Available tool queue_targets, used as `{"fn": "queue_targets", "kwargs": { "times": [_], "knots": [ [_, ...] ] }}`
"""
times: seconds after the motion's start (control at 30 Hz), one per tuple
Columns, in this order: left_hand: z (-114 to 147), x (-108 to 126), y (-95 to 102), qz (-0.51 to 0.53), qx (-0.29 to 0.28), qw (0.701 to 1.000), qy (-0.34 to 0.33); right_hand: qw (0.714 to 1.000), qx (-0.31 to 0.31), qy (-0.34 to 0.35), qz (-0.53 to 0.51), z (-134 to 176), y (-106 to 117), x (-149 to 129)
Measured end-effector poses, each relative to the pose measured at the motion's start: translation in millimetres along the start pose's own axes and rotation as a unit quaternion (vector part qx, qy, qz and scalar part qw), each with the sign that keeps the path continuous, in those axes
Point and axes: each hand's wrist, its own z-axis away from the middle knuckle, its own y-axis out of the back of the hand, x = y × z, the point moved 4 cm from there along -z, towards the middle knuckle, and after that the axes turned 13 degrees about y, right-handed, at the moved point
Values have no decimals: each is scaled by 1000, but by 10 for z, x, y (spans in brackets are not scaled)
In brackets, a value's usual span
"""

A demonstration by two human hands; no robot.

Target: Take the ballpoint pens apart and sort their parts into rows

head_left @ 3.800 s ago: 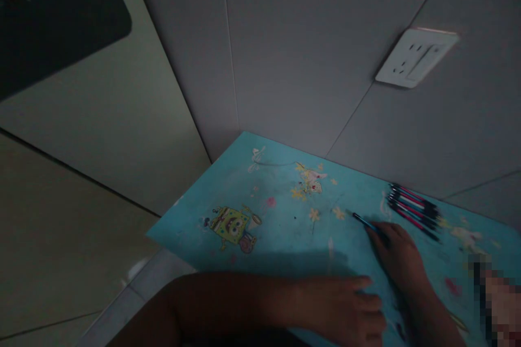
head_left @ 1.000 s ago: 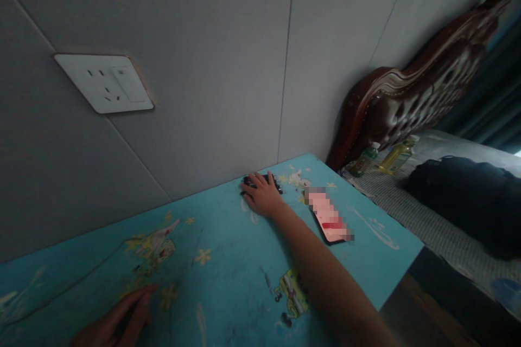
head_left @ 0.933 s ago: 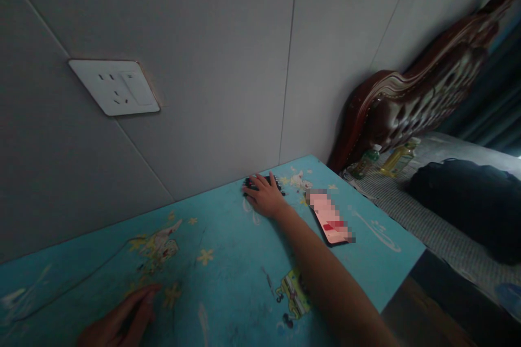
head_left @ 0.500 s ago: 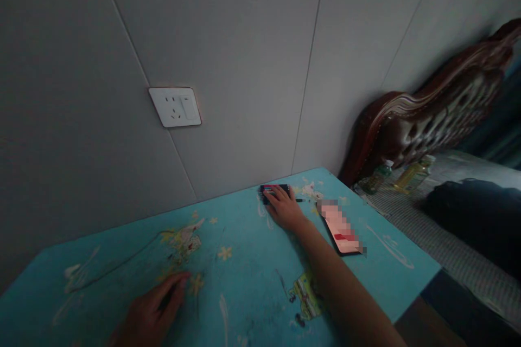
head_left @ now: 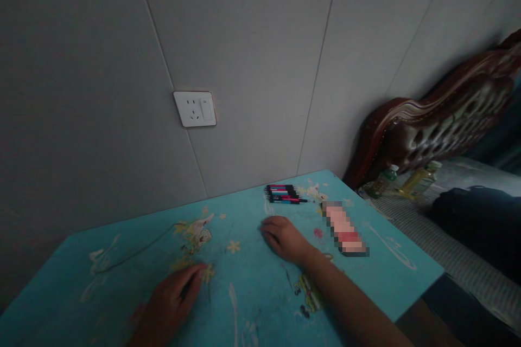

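Several pens [head_left: 281,194] in black, pink, blue and white lie side by side near the far edge of the turquoise table [head_left: 146,260]. My right hand [head_left: 285,238] rests on the tabletop just in front of them, fingers curled in, apart from the pens. Nothing shows in its grip. Lower left, my left hand [head_left: 179,295] lies on the table by a printed yellow flower. Its fingers are bent together with the thumb against them, and I see no object in them.
A phone-shaped thing [head_left: 345,230], blurred by pixels, lies right of my right hand. Behind the table stands a grey wall with a white socket [head_left: 195,109]. At right, two bottles [head_left: 420,180] stand on a bed by a brown tufted headboard [head_left: 439,119].
My right hand has come off the pens and drawn back toward me, leaving them in a row. My left hand stays on the table. The view has shifted slightly left.
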Motion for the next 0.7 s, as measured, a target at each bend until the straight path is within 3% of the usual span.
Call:
{"fn": "queue_targets", "kwargs": {
  "times": [0.2, 0.33, 0.57, 0.7],
  "knots": [
    [-39, 91, -61, -42, -14, 998, -40, 990, 40, -52, -124, 13, 27, 173],
    [-71, 136, -128, -61, -41, 996, -52, 984, 53, -81, -151, 53, 28, 219],
    [-66, 222, -80, -62, -67, 995, -49, 990, 44, -60, -119, 0, -1, 118],
    [-54, 204, -51, -58, -74, 995, -43, 998, 39, -33, -23, 50, 249, -2]
  ]
}}
